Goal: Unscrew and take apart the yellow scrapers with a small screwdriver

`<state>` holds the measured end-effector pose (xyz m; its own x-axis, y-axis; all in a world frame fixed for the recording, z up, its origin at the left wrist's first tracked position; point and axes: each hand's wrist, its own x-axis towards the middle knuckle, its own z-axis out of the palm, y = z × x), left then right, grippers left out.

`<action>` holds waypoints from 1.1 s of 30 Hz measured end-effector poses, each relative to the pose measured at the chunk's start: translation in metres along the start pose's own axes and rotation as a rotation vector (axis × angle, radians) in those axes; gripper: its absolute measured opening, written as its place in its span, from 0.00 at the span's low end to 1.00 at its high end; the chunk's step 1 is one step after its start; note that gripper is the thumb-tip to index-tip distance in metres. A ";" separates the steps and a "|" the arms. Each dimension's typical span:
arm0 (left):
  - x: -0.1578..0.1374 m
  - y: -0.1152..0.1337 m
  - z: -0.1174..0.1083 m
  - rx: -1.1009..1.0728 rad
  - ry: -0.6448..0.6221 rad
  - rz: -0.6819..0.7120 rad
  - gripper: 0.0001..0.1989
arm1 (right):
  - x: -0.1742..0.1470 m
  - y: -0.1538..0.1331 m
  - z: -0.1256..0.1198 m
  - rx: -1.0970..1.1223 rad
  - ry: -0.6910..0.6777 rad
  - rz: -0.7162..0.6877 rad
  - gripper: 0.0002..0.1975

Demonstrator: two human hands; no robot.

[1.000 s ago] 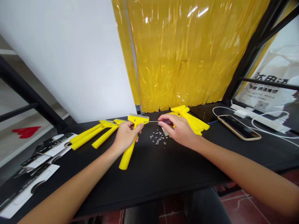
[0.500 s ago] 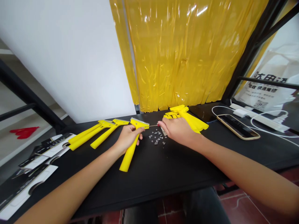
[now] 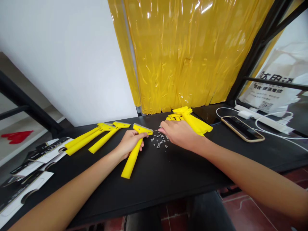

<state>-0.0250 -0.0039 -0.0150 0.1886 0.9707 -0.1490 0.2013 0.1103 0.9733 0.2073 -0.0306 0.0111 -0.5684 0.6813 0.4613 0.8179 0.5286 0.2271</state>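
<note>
My left hand (image 3: 130, 143) is closed round the neck of a yellow scraper (image 3: 131, 162), whose wide head points away from me. In my right hand (image 3: 176, 132) is a screwdriver; its handle is mostly hidden by the fingers. The thin shaft (image 3: 156, 130) reaches left to the right end of the scraper's head, and whether it sits in a screw is too small to tell. Just below the shaft lies a scatter of small screws and nuts (image 3: 159, 140). More yellow scrapers (image 3: 102, 140) rest to the left of my left hand.
A pile of yellow scraper parts (image 3: 196, 123) lies behind my right hand. Farther right are a phone (image 3: 243, 128), white cables and a power strip (image 3: 267, 120). Printed cards (image 3: 36, 183) are heaped at the left. A yellow plastic curtain (image 3: 183, 64) hangs behind the black table (image 3: 154, 183).
The view has shifted slightly, so everything sits a little farther left. Both hands keep their holds, with the screwdriver shaft still at the scraper's head.
</note>
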 end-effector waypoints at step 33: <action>0.005 0.005 -0.007 0.036 -0.118 -0.060 0.12 | -0.004 0.005 0.004 0.487 0.001 0.059 0.20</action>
<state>-0.0294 0.0030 -0.0099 0.2868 0.9303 -0.2286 0.2498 0.1578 0.9554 0.2136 -0.0288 0.0073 -0.5223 0.7168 0.4619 0.7118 0.6648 -0.2267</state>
